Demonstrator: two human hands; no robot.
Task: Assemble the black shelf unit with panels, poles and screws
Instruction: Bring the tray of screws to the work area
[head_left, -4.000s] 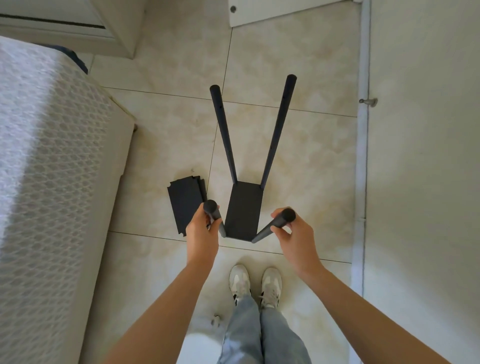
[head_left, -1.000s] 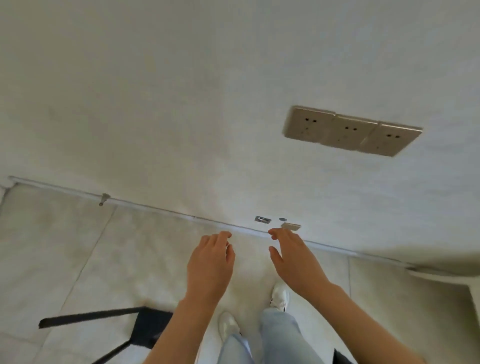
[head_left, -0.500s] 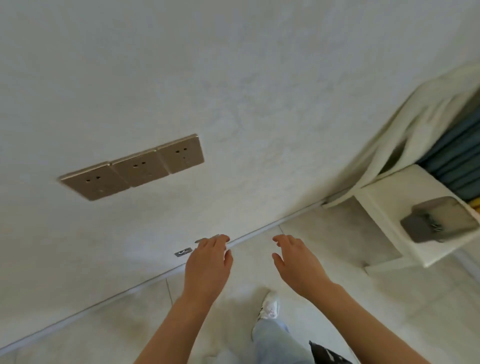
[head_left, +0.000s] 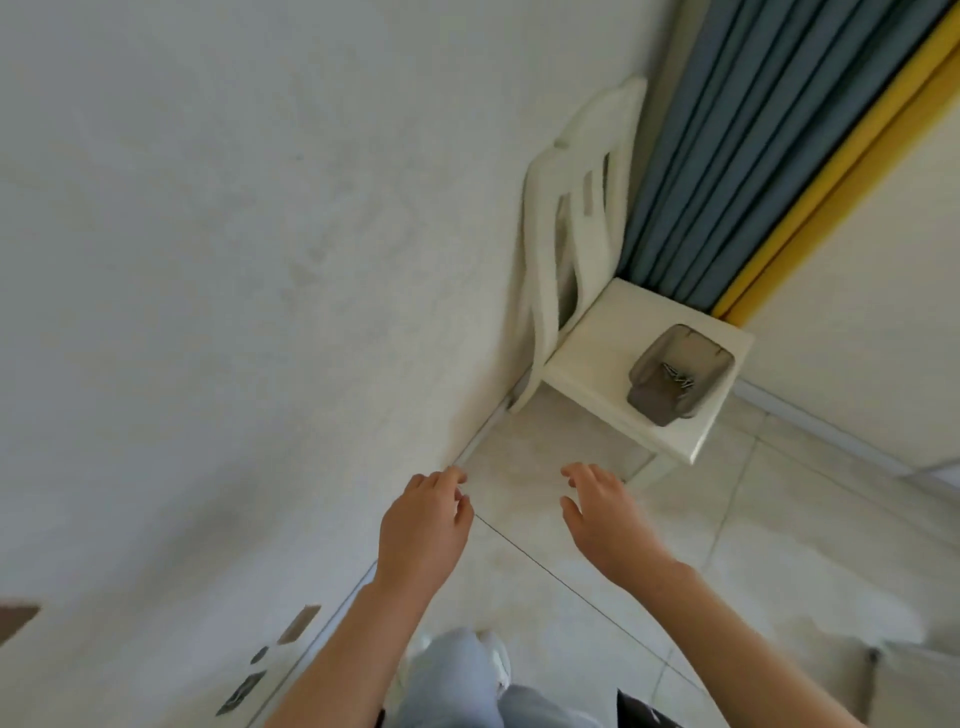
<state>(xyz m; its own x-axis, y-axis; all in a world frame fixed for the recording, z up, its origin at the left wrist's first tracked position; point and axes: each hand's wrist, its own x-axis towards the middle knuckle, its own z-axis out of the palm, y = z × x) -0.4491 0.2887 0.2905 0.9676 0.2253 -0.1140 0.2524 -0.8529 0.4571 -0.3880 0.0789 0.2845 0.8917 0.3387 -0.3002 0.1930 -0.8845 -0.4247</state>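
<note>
My left hand (head_left: 423, 525) and my right hand (head_left: 605, 519) hover empty above the tiled floor, fingers relaxed and apart. A grey tray (head_left: 675, 371) with several small screws in it sits on the seat of a white plastic chair (head_left: 597, 353) ahead and to the right. A black corner of a shelf part (head_left: 641, 714) shows at the bottom edge behind my right forearm. The poles and the standing frame are out of view.
A white wall (head_left: 234, 260) fills the left, with its baseboard running to the chair. Blue and yellow curtains (head_left: 753, 156) hang behind the chair. My legs in pale jeans (head_left: 457, 680) are at the bottom. Pale cushioning (head_left: 909, 686) sits bottom right.
Four seconds ago both hands gripped two black poles of the frame. They let go, and my view swung right past the wall sockets to the chair with the tray.
</note>
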